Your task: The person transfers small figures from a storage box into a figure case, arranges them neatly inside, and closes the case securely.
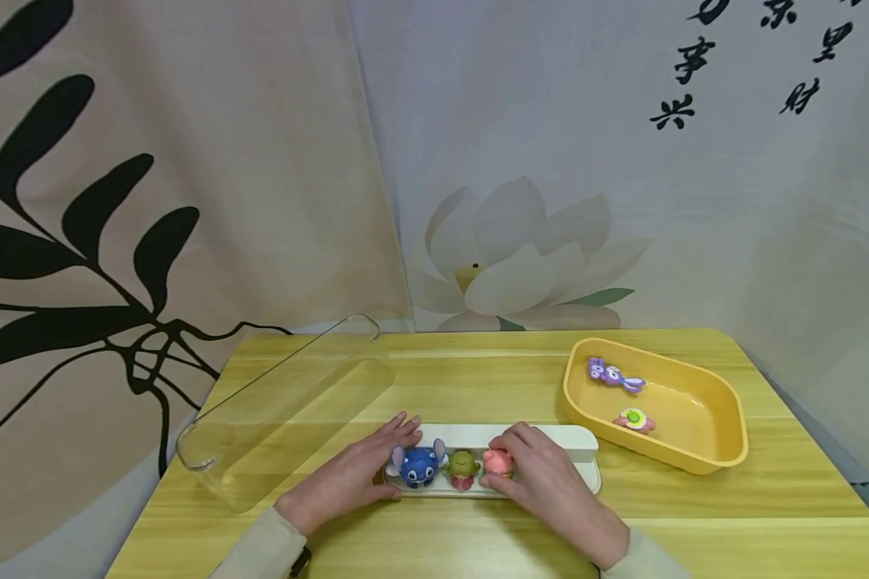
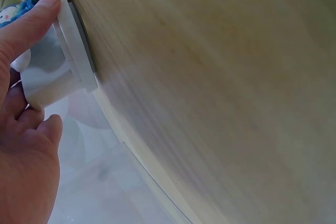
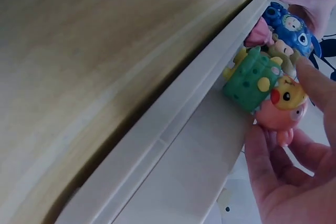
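A white stepped display base [image 1: 575, 438] lies near the table's front, with a row of small figurines on it. At its left end is a blue big-eared figurine [image 1: 418, 464], beside an olive-green figurine [image 1: 463, 468]. My left hand [image 1: 355, 474] grips the base's left end; the thumb [image 2: 31, 24] lies over the front edge and the fingers curl behind. My right hand [image 1: 558, 490] pinches a pink figurine [image 3: 281, 116] between thumb and fingers, right of the green one. In the right wrist view the pink figurine shows a green spotted back part [image 3: 249, 85] and a yellow face.
A yellow tray [image 1: 724, 450] stands right of the base, holding a purple figurine [image 1: 614, 375] and a pink one with a white-and-green piece [image 1: 634, 420]. A clear cover [image 1: 290, 426] lies on the table's left side. A printed curtain [image 1: 521, 121] hangs behind.
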`<state>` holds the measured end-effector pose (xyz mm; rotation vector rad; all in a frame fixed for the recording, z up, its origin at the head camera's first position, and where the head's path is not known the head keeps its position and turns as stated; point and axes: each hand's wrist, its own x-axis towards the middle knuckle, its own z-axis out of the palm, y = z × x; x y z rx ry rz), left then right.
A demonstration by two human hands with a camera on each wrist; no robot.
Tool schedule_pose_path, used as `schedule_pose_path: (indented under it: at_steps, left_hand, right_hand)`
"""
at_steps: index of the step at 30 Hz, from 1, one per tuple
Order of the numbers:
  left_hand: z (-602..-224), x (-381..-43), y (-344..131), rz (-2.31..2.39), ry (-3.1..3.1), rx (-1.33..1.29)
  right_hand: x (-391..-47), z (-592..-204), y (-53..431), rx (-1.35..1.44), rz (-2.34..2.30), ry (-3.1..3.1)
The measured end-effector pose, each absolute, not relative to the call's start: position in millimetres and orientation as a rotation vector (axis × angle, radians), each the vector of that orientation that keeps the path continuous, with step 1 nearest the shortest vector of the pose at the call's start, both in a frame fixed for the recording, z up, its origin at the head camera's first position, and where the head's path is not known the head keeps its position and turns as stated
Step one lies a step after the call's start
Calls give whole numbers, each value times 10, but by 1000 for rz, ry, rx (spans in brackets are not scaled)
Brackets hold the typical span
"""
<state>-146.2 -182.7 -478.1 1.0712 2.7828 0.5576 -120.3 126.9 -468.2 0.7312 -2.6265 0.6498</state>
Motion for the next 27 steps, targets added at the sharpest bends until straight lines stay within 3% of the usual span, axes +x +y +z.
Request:
schedule_pose_path:
  at_steps: [27]
  left_hand:
    - [-4776, -1462, -1829, 577, 2782, 1097]
  right_hand:
    - [-1208, -4620, 1396, 796, 597, -2557]
